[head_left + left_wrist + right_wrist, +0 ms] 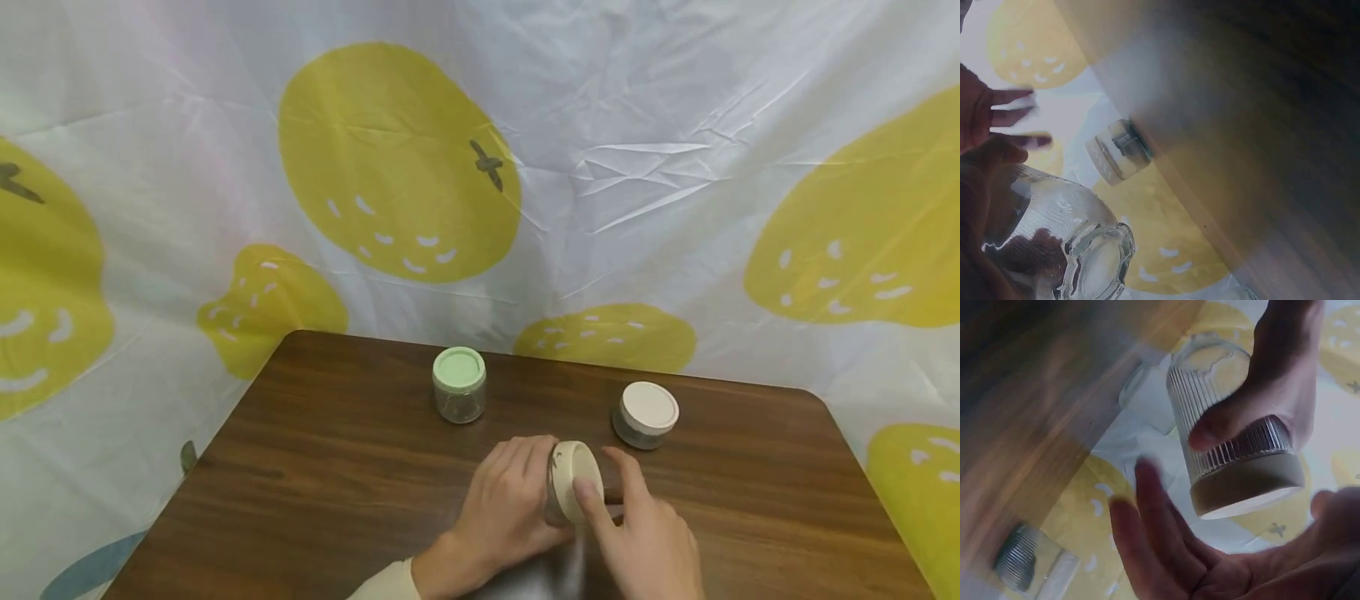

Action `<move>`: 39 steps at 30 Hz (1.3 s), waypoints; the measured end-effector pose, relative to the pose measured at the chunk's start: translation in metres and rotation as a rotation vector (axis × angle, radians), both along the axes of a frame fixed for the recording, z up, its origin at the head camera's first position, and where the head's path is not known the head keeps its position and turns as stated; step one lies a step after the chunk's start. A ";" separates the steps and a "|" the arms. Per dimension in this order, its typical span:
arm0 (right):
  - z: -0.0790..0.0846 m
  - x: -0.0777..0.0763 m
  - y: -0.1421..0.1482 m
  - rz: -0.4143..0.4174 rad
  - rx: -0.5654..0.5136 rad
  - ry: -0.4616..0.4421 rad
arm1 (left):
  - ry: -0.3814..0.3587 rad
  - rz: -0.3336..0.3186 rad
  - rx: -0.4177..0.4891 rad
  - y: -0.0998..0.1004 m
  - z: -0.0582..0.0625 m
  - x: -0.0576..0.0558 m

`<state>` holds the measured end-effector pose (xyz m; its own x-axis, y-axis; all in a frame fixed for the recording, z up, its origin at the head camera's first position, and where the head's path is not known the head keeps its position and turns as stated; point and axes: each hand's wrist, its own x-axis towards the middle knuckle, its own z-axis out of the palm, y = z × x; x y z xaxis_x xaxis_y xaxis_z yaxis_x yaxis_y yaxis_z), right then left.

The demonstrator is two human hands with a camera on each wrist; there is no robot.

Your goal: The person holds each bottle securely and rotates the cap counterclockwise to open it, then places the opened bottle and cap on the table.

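Note:
My left hand point(502, 500) grips a ribbed clear glass jar point(1200, 419) around its side. The jar is tilted, and its cream lid point(583, 462) faces my right hand point(652, 533). That hand is beside the lid with thumb and fingers spread; in the head view the thumb overlaps the lid's face. From the right wrist, the fingers point(1160, 531) show apart from the lid, with a gap between. In the left wrist view, the jar's scalloped glass base point(1100, 265) points toward the table side.
A glass jar with a green lid point(459, 371) stands toward the back of the brown wooden table point(337, 450). A shorter jar with a white lid point(650, 406) stands back right, near the right fingers. A lemon-print cloth point(600, 167) hangs behind the table.

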<state>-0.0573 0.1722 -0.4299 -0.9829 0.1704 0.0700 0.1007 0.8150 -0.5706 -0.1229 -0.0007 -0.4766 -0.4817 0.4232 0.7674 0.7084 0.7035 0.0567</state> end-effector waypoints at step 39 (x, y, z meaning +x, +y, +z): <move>-0.036 -0.019 -0.010 0.020 -0.108 0.363 | -0.001 -0.040 -0.036 -0.007 0.003 0.001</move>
